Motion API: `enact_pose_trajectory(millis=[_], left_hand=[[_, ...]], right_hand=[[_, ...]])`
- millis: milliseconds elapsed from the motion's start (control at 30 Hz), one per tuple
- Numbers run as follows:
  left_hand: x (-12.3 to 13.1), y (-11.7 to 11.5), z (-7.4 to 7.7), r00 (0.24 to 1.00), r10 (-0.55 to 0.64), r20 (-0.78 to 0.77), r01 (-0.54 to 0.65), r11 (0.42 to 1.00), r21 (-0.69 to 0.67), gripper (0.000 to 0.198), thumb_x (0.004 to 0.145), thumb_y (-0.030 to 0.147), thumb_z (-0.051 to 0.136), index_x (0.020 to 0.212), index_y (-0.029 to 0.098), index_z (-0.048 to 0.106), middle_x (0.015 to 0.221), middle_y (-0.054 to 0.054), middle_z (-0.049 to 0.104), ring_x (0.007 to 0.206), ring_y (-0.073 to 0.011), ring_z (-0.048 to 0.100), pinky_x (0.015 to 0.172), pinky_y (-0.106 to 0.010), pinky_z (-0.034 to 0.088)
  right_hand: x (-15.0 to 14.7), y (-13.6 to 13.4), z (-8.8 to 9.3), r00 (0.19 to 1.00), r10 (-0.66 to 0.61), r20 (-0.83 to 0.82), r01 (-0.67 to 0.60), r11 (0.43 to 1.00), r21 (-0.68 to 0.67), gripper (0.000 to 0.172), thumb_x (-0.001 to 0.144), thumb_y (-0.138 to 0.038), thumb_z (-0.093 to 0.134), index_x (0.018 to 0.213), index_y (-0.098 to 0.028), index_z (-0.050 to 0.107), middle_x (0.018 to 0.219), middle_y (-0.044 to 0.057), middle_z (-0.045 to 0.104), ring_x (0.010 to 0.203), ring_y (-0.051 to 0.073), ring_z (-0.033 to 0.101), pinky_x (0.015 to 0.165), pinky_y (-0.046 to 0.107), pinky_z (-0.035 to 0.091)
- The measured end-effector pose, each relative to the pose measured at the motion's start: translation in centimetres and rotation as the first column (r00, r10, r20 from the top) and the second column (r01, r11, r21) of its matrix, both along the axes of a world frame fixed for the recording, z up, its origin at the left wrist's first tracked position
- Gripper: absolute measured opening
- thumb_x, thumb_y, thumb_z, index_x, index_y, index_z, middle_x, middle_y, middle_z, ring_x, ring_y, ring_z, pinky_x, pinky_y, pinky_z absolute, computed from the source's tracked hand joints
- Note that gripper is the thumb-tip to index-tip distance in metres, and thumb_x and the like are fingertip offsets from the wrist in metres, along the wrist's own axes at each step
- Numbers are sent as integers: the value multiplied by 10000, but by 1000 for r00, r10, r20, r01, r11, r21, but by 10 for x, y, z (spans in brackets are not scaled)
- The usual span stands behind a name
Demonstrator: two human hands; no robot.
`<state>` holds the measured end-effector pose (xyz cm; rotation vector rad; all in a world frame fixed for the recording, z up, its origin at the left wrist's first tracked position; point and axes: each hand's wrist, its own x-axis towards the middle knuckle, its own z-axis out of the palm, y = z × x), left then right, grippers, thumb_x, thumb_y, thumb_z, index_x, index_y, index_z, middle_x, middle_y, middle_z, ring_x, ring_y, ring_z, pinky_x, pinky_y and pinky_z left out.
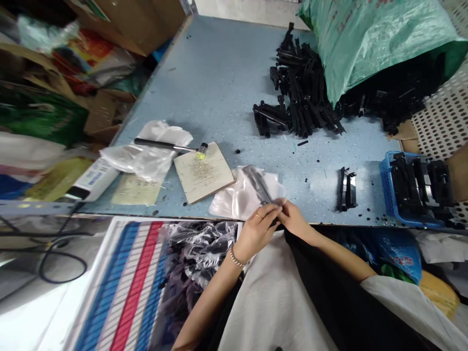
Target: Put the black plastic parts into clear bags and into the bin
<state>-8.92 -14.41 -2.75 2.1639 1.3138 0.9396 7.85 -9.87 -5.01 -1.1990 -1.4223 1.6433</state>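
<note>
Left hand: The left hand [257, 231], on which a ring and a bracelet were worn, was held just over the near edge of the blue speckled workbench [215, 63].
Right hand: The right hand [294, 219] was placed against the left, also at the near edge.
Grip: The fingers of both hands were brought together and closed on the mouth of a translucent plastic bag [237, 200]; no gap was seen between the hands.
Held item: A long black plastic part [258, 184] was seen inside the bag, angled away from the hands toward the far edge.
Near edge, left: A wooden board [203, 173] was laid beside a sheet of paper [137, 190], with crumpled plastic film [146, 158] and a black-handled hammer [161, 144] over them.
Far end: A heap of black plastic parts [300, 87] was piled against a green woven sack [365, 44].
Right edge: A blue plastic basket [387, 190] was loaded with black parts, and a small stack of black parts [345, 190] was left just beside it.
</note>
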Motion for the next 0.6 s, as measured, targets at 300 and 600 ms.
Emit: enact_pose_trajectory(millis=[300,600], left_hand=[[-163,-71,8,933,-5,-359,-273,640,-718,386,827,505,601,1123,321,769,1182,-43,773,1117,-338,717,981,-434,573],[-92,-14,-37,899,324,-293,-436,715,-547,315,956,436,473,1038,243,707,1040,-72,760,949,-239,714,863,-347,550]], right_hand=[[169,53,62,203,-237,950,43,972,233,363,1011,-390,490,1261,-158,613,1210,214,689,1070,349,708,906,471,537],[210,36,33,248,13,969,-15,1000,-9,363,924,-354,542,1213,-146,612,1006,177,754,895,337,731,810,460,542]])
